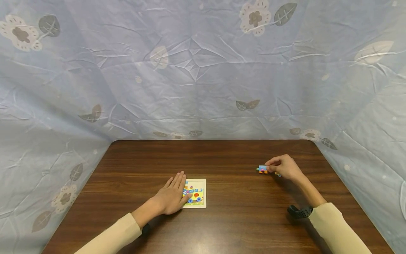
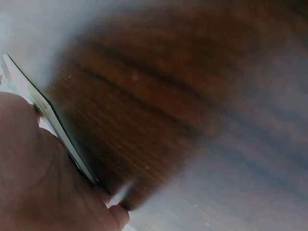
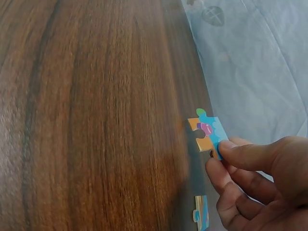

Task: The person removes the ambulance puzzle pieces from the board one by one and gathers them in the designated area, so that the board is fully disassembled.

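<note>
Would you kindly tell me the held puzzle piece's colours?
The piece is blue, orange, pink, purple and green; best view: right wrist.

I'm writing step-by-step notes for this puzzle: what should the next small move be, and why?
Probably carry the puzzle piece left toward the puzzle board. The right hand pinches it well away from the board, while the left hand lies flat over the board's left side, which may help steady it.
</note>
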The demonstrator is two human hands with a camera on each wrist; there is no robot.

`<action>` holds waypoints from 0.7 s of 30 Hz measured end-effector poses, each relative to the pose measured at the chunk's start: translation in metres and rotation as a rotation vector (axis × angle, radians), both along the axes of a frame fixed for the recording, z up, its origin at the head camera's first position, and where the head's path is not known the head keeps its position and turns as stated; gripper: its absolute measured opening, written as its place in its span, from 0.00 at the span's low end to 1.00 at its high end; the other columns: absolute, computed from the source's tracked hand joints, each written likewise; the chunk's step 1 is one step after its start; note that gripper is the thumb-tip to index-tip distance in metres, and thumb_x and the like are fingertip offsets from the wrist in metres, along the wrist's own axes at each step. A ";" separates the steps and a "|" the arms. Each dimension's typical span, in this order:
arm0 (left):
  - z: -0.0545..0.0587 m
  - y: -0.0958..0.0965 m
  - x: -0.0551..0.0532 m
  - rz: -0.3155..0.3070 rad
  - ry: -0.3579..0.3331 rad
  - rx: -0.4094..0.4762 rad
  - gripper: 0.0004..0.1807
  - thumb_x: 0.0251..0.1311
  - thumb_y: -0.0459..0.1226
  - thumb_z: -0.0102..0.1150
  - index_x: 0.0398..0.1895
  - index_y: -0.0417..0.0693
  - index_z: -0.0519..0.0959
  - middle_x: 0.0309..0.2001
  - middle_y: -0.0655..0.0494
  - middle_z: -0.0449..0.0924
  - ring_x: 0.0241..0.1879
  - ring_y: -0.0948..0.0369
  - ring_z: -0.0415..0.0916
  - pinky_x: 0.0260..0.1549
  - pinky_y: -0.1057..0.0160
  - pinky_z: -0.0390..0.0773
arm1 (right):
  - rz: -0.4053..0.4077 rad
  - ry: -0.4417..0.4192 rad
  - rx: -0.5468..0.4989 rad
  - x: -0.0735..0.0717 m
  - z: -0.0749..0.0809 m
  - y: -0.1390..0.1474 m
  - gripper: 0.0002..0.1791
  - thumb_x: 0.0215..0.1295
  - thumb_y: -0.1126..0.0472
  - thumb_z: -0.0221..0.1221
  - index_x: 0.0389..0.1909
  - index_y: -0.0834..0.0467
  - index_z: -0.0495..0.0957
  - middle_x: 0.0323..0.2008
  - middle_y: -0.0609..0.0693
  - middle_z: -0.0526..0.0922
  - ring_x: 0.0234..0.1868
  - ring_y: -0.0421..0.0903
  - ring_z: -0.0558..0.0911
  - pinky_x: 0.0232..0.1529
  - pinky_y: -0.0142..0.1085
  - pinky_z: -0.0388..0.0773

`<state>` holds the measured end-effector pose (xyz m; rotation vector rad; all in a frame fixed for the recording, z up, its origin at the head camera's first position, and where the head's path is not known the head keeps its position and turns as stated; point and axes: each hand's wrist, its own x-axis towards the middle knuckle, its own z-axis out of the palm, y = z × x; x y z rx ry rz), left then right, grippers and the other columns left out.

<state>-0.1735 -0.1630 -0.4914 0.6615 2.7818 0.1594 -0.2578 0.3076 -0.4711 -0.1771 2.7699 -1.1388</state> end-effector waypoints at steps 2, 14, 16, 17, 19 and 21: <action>0.000 0.000 0.000 0.000 0.002 -0.007 0.45 0.82 0.61 0.33 0.85 0.36 0.44 0.86 0.38 0.38 0.87 0.44 0.38 0.85 0.41 0.48 | 0.003 0.000 0.015 -0.001 -0.001 0.001 0.10 0.70 0.61 0.68 0.47 0.61 0.90 0.35 0.55 0.92 0.35 0.48 0.85 0.30 0.36 0.77; -0.004 -0.002 -0.001 0.009 0.007 -0.004 0.45 0.82 0.61 0.34 0.85 0.36 0.44 0.87 0.38 0.37 0.87 0.44 0.38 0.85 0.40 0.47 | 0.015 0.023 0.112 -0.008 -0.004 -0.004 0.09 0.68 0.63 0.69 0.44 0.62 0.91 0.33 0.54 0.91 0.26 0.41 0.79 0.24 0.33 0.76; -0.004 -0.002 -0.001 0.007 0.007 -0.003 0.45 0.82 0.61 0.33 0.85 0.36 0.44 0.86 0.38 0.37 0.87 0.44 0.37 0.85 0.40 0.47 | 0.018 0.005 0.118 -0.007 -0.004 -0.006 0.09 0.68 0.63 0.68 0.44 0.63 0.90 0.34 0.55 0.91 0.24 0.41 0.77 0.22 0.32 0.75; -0.004 -0.002 -0.001 0.006 0.004 -0.008 0.45 0.82 0.61 0.33 0.85 0.37 0.43 0.87 0.38 0.37 0.87 0.44 0.37 0.85 0.40 0.46 | 0.016 -0.003 0.120 -0.007 -0.004 -0.006 0.08 0.69 0.64 0.68 0.44 0.63 0.91 0.34 0.55 0.91 0.23 0.41 0.77 0.21 0.32 0.74; -0.003 -0.002 -0.001 0.002 0.000 0.000 0.46 0.82 0.61 0.33 0.85 0.36 0.43 0.86 0.38 0.37 0.87 0.44 0.37 0.85 0.40 0.46 | 0.021 -0.004 0.125 -0.008 -0.004 -0.006 0.08 0.68 0.65 0.68 0.43 0.64 0.91 0.35 0.56 0.92 0.22 0.41 0.76 0.21 0.32 0.74; -0.002 -0.002 -0.001 -0.001 -0.007 0.008 0.46 0.82 0.61 0.32 0.85 0.36 0.42 0.86 0.38 0.36 0.87 0.43 0.36 0.85 0.39 0.45 | 0.032 0.020 0.139 -0.009 -0.005 -0.007 0.07 0.68 0.66 0.68 0.42 0.64 0.91 0.36 0.58 0.92 0.25 0.44 0.80 0.23 0.34 0.77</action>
